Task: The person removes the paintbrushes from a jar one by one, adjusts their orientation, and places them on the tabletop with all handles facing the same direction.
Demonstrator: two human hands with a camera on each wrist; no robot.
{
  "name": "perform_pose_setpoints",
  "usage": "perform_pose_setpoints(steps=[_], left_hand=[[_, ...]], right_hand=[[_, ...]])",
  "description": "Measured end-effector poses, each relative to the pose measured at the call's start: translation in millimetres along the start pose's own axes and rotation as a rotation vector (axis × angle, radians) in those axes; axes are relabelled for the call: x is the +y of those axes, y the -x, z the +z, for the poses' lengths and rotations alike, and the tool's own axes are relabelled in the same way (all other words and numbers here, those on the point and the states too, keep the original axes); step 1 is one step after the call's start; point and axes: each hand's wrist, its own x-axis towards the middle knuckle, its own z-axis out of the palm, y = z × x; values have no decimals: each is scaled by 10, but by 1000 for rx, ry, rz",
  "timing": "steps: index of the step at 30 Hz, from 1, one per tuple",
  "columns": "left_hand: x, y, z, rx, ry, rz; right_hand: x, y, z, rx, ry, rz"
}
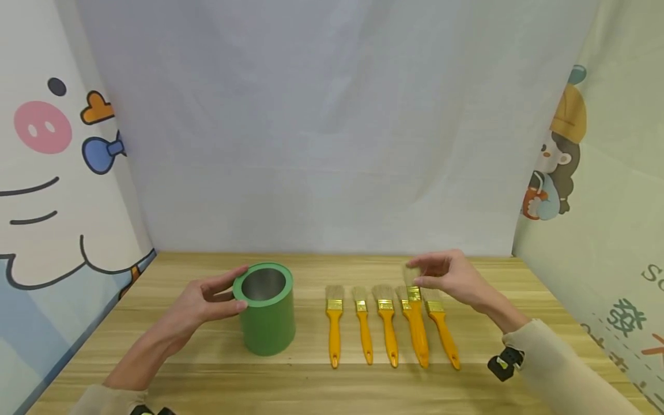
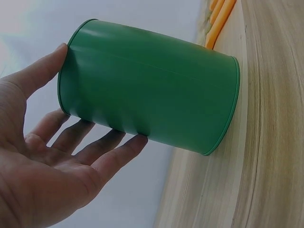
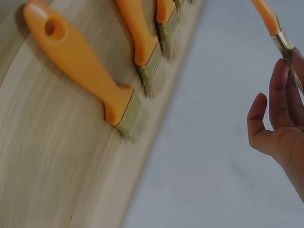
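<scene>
A green can (image 1: pixel 268 323) stands upright on the table with its round mouth uncovered. My left hand (image 1: pixel 207 300) grips it near the top, thumb at the rim; in the left wrist view several fingers press its side. My right hand (image 1: pixel 456 279) pinches a paintbrush (image 1: pixel 418 334) by its bristle end, its orange handle pointing down toward me. In the right wrist view this raised brush hangs apart from the tabletop. Below it lies another paintbrush (image 1: pixel 404 308), partly hidden. The rightmost paintbrush (image 1: pixel 442 334) lies slanted beside it.
Between the can and the held brush, a wide paintbrush (image 1: pixel 334 334), a narrow paintbrush (image 1: pixel 365 331) and a third paintbrush (image 1: pixel 388 334) lie in a row, bristles away from me. A pale cloth (image 1: pixel 321 127) hangs behind the wooden table (image 1: pixel 306 392); printed cloths flank both sides.
</scene>
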Motion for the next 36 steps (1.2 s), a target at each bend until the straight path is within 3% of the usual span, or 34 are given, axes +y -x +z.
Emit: perform_pose_setpoints(steps=[18,36], left_hand=[[-7,-4,-6,0,12,5],[-5,-11,-22,7,6,-9]], right_hand=[[491,370,-626,-85,-14,167],[1048,350,-680,-91,20,206]])
